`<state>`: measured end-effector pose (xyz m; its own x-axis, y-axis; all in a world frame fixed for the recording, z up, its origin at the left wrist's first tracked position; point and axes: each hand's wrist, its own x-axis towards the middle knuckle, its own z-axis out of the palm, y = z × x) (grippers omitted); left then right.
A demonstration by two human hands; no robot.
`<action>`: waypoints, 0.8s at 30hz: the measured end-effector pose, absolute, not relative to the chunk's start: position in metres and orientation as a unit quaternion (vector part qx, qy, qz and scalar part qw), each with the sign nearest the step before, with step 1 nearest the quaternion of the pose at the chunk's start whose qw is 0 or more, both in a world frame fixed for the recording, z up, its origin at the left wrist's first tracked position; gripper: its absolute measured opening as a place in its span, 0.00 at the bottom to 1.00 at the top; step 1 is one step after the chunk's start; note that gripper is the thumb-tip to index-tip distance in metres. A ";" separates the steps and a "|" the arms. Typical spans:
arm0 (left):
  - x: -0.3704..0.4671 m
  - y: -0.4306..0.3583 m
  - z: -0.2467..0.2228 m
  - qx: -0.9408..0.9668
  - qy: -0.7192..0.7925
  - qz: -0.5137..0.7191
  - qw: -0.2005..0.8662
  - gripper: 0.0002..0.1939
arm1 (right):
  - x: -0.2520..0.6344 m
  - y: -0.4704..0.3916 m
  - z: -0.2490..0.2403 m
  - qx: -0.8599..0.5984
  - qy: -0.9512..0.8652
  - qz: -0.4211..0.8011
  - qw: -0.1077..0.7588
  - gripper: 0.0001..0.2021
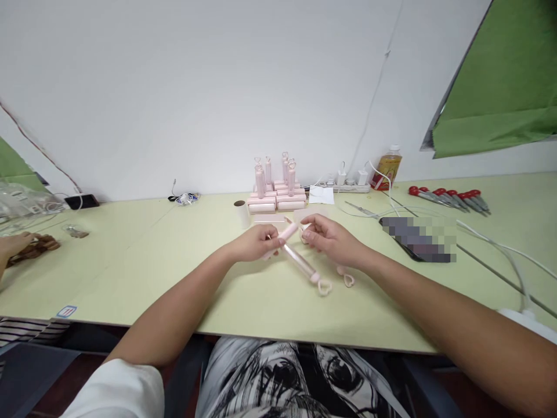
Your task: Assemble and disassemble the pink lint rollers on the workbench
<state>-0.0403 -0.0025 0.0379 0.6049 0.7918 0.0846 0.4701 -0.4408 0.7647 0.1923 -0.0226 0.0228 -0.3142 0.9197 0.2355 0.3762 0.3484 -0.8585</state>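
At the far left a co-worker's hand point(16, 244) rests at a brown bundle point(39, 247) on the desk point(143, 255). Next comes the person's left hand point(256, 244), thumb and fingers pinching a pink tube point(288, 231) that slants up and away from them. Behind, pink rolls point(261, 205) lie stacked, and several heart-topped tubes point(291, 181) stand upright on them, looking complete. Nearer, a clear tube point(300, 262) with a heart-shaped end point(324, 287) slopes down to the right from just beside the left fingertips; whether they grip it too is hard to tell through the blur. I'd judge this one partway built, its parts not yet in line. The right hand point(333, 239) curls its fingertips around a small pale piece point(306, 234), apart from the pink tube. Just below that palm sits a loose heart piece point(347, 279), which looks unused so far.
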 end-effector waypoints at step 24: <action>-0.045 -0.004 0.042 0.627 0.168 0.339 0.681 0.25 | 0.205 -0.026 0.044 -0.370 -0.860 0.226 0.269 0.19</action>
<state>-0.0450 -0.0040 0.0420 0.7134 0.6725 0.1970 -0.2522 -0.0159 0.9675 0.2047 -0.0262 0.0441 -0.5813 0.7580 0.2960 0.5148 0.6243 -0.5876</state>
